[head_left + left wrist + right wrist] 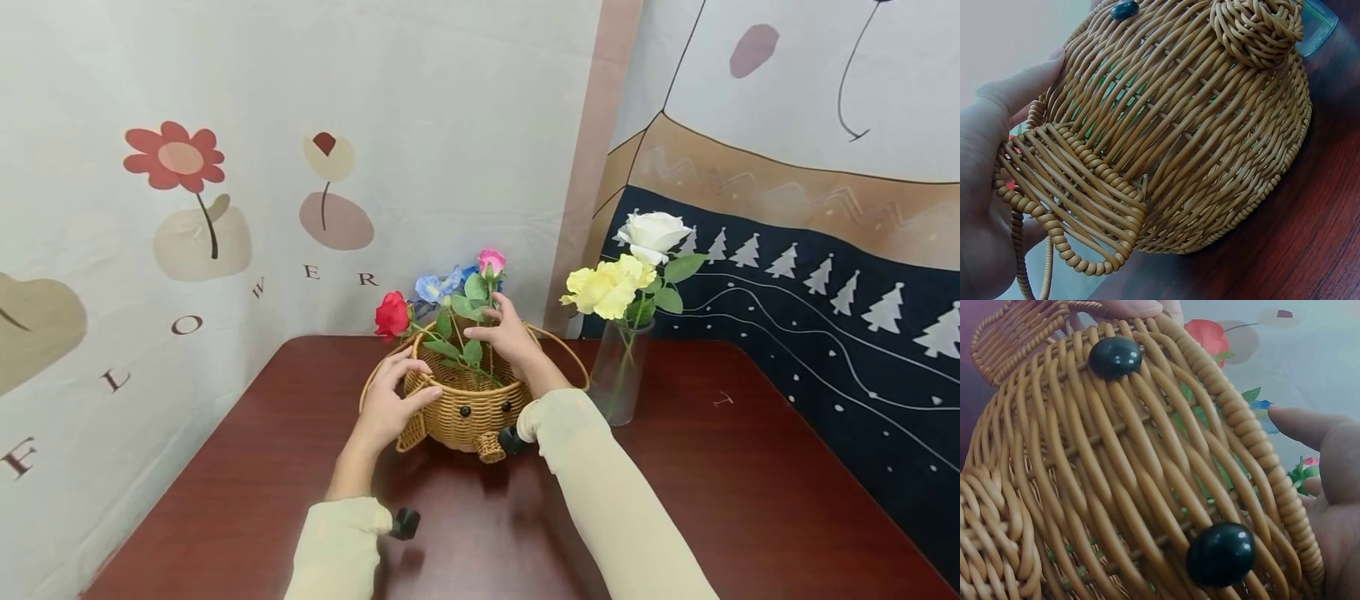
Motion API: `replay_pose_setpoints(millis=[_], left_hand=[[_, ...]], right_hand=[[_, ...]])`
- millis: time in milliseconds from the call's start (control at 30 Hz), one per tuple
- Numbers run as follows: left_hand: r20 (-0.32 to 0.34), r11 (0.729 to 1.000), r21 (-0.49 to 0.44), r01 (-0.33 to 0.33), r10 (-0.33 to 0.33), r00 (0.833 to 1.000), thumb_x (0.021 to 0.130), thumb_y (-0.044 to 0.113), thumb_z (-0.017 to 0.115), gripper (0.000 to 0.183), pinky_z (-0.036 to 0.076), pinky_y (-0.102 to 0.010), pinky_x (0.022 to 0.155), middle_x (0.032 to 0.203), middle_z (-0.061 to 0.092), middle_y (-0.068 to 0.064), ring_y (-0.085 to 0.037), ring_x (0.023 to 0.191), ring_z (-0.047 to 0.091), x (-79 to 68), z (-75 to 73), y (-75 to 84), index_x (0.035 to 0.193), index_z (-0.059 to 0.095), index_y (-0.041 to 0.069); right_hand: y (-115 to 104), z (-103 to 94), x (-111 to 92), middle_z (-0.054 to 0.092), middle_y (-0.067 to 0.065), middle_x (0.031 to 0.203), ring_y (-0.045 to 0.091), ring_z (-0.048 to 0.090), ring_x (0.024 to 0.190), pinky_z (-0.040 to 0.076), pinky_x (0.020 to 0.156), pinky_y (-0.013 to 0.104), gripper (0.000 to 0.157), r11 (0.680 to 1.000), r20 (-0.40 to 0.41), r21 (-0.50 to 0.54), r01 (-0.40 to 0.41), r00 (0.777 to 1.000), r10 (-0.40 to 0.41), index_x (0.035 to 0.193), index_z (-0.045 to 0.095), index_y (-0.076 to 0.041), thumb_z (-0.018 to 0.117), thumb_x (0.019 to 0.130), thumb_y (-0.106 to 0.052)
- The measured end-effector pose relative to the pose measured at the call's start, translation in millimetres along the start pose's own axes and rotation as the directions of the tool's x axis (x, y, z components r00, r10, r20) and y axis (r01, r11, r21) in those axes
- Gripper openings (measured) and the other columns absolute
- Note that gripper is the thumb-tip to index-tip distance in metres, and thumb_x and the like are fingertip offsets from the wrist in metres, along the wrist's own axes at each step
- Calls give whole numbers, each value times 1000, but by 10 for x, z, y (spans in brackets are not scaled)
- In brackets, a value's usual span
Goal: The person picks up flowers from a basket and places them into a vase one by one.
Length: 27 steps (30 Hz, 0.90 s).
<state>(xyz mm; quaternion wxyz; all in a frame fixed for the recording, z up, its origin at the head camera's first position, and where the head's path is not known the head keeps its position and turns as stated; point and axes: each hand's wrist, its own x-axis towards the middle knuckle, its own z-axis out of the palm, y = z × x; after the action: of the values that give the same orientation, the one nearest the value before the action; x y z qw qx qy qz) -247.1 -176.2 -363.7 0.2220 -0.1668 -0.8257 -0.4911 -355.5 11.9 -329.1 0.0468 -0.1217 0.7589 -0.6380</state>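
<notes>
A brown wicker basket (442, 423) with animal features, two black eyes and a woven snout stands on the table. My left hand (384, 408) grips its left side at the rim, beside the woven ear (1079, 194). Over the basket opening is my right hand (517, 342), its fingers spread close to the pink rose (491, 262) and its green stem. Whether they touch the stem is unclear. Also in the basket are a red rose (392, 315) on the left and blue flowers (438, 287) at the back. The lower stems are partly hidden by the weave.
Right of the basket stands a clear vase (613, 375) holding a yellow flower (611, 286) and a white rose (654, 235). The basket's loop handle (564, 346) lies toward that vase. Printed cloths hang behind the reddish-brown table (720, 483).
</notes>
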Motion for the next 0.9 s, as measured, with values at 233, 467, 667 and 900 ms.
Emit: replay_pose_setpoints(millis=[233, 467, 667, 900], left_hand=[[-7, 1000, -6, -20, 20, 1000, 72, 18, 70, 26, 26, -50, 92, 129, 36, -17, -36, 119, 29, 7, 0, 21, 90, 57, 5], [6, 1000, 6, 9, -9, 1000, 72, 19, 70, 29, 26, -51, 91, 129, 35, -16, -36, 119, 29, 5, -8, 23, 93, 57, 5], [9, 1000, -11, 8, -8, 1000, 72, 25, 70, 31, 27, -52, 90, 130, 35, -16, -34, 119, 28, 33, 16, -117, 93, 57, 6], [0, 999, 44, 31, -31, 1000, 68, 41, 69, 33, 27, -46, 93, 131, 35, -5, -24, 120, 29, 71, 51, -359, 92, 57, 21]], right_hand=[[0, -24, -21, 43, 6, 125, 23, 33, 118, 27, 93, 46, 81, 996, -69, 56, 74, 995, -70, 137, 15, -21, 67, 75, -19], [21, -32, -7, 50, 13, 116, 22, 47, 102, 36, 86, 43, 76, 975, -99, 165, 145, 986, -130, 136, 20, -20, 66, 76, -16], [23, -33, -24, 52, 17, 112, 21, 50, 96, 38, 83, 44, 71, 960, -124, 204, 193, 978, -170, 135, 23, -17, 64, 78, -9], [30, -34, -25, 54, 19, 108, 22, 57, 88, 40, 83, 43, 67, 929, -132, 296, 223, 973, -192, 133, 27, -19, 63, 78, -6]])
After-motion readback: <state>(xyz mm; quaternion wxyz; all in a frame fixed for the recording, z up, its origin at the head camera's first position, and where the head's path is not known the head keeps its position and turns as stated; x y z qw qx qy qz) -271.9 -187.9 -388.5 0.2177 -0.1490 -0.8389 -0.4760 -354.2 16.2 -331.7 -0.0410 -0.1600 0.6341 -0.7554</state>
